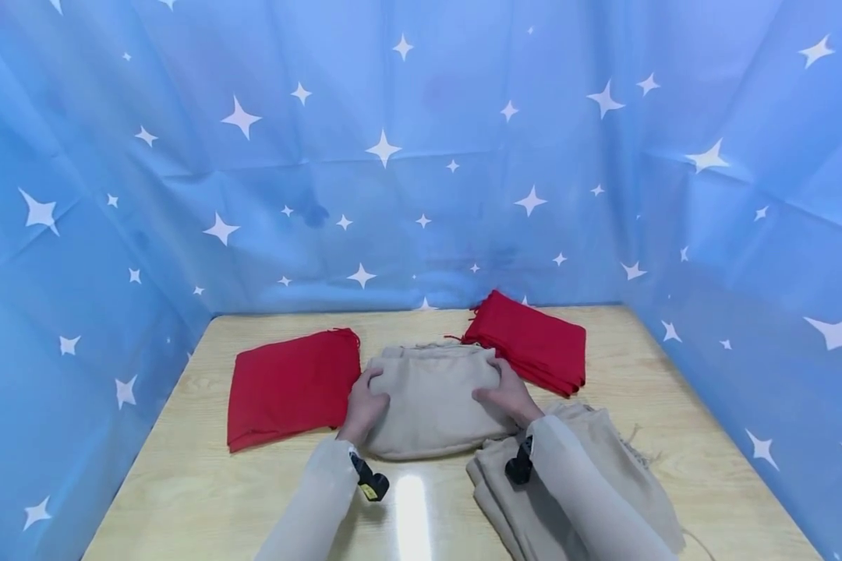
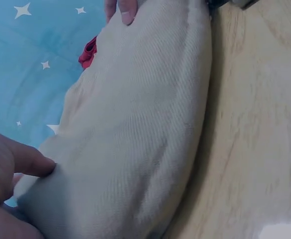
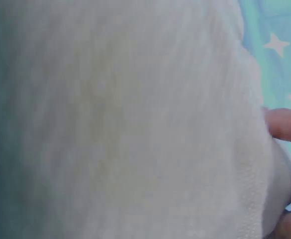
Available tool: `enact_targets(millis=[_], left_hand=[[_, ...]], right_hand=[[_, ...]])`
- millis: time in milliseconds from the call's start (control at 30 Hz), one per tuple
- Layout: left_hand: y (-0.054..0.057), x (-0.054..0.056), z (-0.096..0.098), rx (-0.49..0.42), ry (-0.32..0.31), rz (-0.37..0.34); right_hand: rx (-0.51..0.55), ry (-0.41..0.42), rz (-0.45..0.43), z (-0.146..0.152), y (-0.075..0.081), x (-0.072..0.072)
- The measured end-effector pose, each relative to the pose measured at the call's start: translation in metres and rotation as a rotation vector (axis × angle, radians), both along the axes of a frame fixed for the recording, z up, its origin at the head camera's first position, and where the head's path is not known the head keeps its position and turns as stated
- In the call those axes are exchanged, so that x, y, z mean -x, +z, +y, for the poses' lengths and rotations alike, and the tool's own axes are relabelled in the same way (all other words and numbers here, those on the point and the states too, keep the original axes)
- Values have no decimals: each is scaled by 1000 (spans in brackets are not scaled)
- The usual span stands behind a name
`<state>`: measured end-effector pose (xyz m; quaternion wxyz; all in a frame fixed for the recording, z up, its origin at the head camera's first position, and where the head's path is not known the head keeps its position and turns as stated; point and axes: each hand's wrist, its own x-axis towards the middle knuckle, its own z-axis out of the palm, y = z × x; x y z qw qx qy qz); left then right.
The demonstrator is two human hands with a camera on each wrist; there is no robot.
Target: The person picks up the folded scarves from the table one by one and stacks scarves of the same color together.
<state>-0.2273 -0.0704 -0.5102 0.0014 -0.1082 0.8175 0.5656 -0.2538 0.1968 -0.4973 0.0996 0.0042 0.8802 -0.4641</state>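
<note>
A folded beige scarf [image 1: 431,405] with a fringed far edge is between my two hands at the middle of the table. My left hand [image 1: 366,407] grips its left side, the thumb [image 2: 33,160] pressing on top in the left wrist view. On the opposite side, my right hand [image 1: 509,393] holds the scarf with thumb on top and fingers round the edge. The right wrist view is mostly filled by blurred beige cloth [image 3: 135,119], with fingertips [image 3: 287,124] at its right edge. Fingers under the cloth are hidden.
To the left lies a folded red scarf [image 1: 291,387]; another red scarf [image 1: 533,343] lies at the back right. More folded beige cloth [image 1: 603,460] sits at the front right, partly beneath my right forearm. Blue star-printed curtains [image 1: 421,179] surround the wooden table [image 1: 182,483].
</note>
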Motion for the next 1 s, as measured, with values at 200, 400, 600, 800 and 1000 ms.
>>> enact_targets(millis=[200,400,600,800,1000], left_hand=[[1,-11,-10,-15,37,74],[7,-22,-20,-5,53,134],[12,-37,-29,-29,44,190],[17,-56,-40,-70,16,238],[20,-73,-49,-86,12,199]], right_hand=[[66,-10,-4,-11,3,-11],[93,16,5,-23,15,-26],[67,13,-10,-33,25,-40],[92,34,-6,-41,32,-58],[167,59,16,-49,30,-73]])
